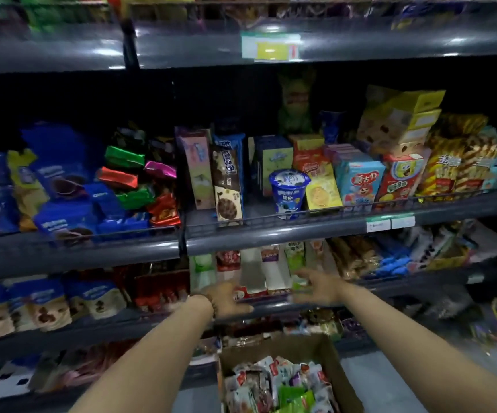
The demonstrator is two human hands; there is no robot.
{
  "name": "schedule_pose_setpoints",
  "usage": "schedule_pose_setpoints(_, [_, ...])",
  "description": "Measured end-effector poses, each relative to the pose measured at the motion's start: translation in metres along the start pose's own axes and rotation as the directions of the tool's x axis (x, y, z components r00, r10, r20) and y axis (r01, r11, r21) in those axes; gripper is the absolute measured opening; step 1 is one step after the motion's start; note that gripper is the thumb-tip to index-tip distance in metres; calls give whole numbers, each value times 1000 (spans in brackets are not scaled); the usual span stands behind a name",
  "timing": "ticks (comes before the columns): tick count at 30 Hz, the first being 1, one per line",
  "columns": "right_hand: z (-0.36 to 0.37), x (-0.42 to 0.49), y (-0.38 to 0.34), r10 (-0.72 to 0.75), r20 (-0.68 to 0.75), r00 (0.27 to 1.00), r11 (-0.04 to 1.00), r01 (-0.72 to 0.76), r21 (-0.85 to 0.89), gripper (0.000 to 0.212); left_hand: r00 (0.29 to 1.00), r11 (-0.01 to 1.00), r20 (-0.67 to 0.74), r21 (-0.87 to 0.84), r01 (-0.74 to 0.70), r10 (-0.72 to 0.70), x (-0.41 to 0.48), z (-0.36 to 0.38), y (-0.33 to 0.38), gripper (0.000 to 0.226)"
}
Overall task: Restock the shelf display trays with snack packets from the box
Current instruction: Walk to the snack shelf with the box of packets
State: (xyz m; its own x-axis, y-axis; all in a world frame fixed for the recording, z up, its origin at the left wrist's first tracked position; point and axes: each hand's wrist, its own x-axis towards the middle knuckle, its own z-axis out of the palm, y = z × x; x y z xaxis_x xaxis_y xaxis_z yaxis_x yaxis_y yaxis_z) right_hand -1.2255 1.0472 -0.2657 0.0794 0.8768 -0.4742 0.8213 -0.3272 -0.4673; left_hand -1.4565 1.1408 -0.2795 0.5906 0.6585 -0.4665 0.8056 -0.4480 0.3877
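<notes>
1. Brown beads (210, 304) ring the left wrist. The left hand (226, 299) is at the front of the shelf trays (251, 275); it is too blurry to tell how its fingers lie.
2. The cardboard box (286, 348) sits low between the arms, full of snack packets (274, 380).
3. The right hand (320, 289) pinches a green packet (299, 286) by the trays.

Cardboard box (327, 356): open-topped, heaped with loose snack packets (271, 380) in white-red, green and purple. Display trays (251, 275): narrow, white, side by side above the box, upright header cards behind. One blurred green packet (299, 286), pinched by the right hand (320, 286) at a tray front
</notes>
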Motion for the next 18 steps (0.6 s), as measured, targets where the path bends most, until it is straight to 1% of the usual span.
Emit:
schedule_pose_setpoints(4, [34,43,39,54,67,996,998,-56,28,87,992,997,122,-72,13,-5,59,54,-32,73])
schedule_pose_setpoints(5, [44,54,52,68,84,994,997,-71,35,87,990,997,141,-69,20,-10,72,69,-35,68])
schedule_pose_setpoints(6, [54,65,66,79,101,992,994,-86,63,83,987,997,160,-66,34,-23,86,84,-37,57])
schedule_pose_setpoints(8, [75,88,91,66,155,986,992,-81,92,72,984,996,166,-55,68,-58,113,115,-42,20])
schedule_pose_setpoints(9, [85,100,104,35,195,980,996,-51,78,67,987,994,140,-66,82,-72,126,130,-41,13])
schedule_pose_setpoints(10, [97,111,118,22,235,972,996,-42,78,65,986,990,139,-102,102,-87,137,149,-44,17])
schedule_pose_setpoints(12, [121,130,141,37,239,970,998,-46,33,66,989,980,128,-172,101,-79,160,187,-51,40])
schedule_pose_setpoints(14, [143,156,165,12,194,981,1000,-12,0,71,993,986,79,-135,100,-90,186,219,-65,62])
schedule_pose_setpoints(15, [153,167,176,13,185,983,1000,-11,-16,74,994,987,57,-124,104,-98,195,233,-69,68])
schedule_pose_setpoints(17, [179,191,200,24,165,986,999,-18,-41,84,993,986,49,-129,109,-104,214,261,-78,71])
schedule_pose_setpoints(18, [191,201,210,17,155,988,1000,-16,-10,89,993,983,50,-138,117,-111,223,272,-81,68])
